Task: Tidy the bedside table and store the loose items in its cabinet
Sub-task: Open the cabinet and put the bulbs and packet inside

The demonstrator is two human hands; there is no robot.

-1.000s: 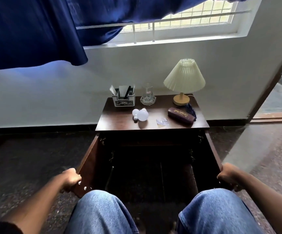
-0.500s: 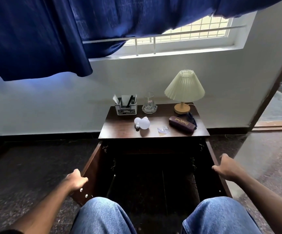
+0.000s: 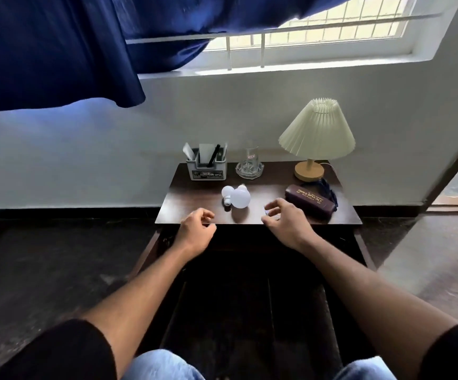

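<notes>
White wall and a barred window under a blue curtain [image 3: 58,50] are seen behind the bedside table [image 3: 189,196], whose dark top is not yet tidied. Both cabinet doors [image 3: 145,259] are swung open beneath it, so the opening step is judged done (the interior [image 3: 249,297] is too dark for any contents to be made out). Nothing appears to have been stored.

On the top, two bulbs [image 3: 237,198] lie touching near the centre, a spectacle case [image 3: 308,201] lies at 4 o'clock, and a small clear packet [image 3: 266,212] is glimpsed at 6 o'clock. An organiser [image 3: 207,167] at 11, a glass in a dish [image 3: 249,165] at 12 and a lamp [image 3: 317,133] at 2 are set along the wall.

The left hand [image 3: 196,229] is held over the front edge at 7 o'clock, fingers loosely curled around nothing. The right hand [image 3: 285,223] is spread and bent over the packet, with nothing yet gripped. Every loose item is judged still to be gathered.
</notes>
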